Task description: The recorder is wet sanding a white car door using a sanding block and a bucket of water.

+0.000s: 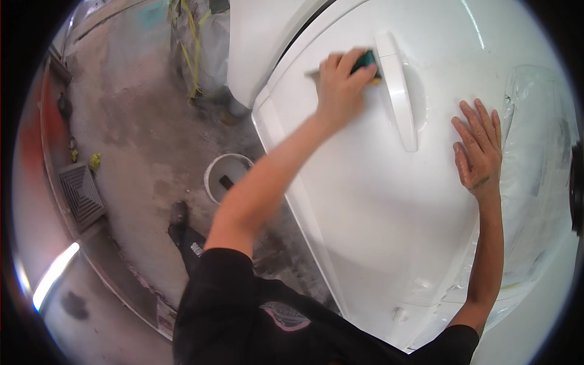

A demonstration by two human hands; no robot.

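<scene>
Grip of the left hand (342,92) curls half-closed around a green block (367,61).

The left arm (267,176) slants up and rightward from the lower part of the view, bare below the upper arm, and reaches farther forward than the right one. The left hand (342,85) is curled in a grip, its thumb (364,74) set against bent fingers (350,59); blur softens it, so how each finger sits is hard to tell. The right arm (491,249) rises nearly straight from the lower right. The right hand (480,152) is palm down, back showing, fingers extended and slightly spread, thumb angled leftward.
</scene>
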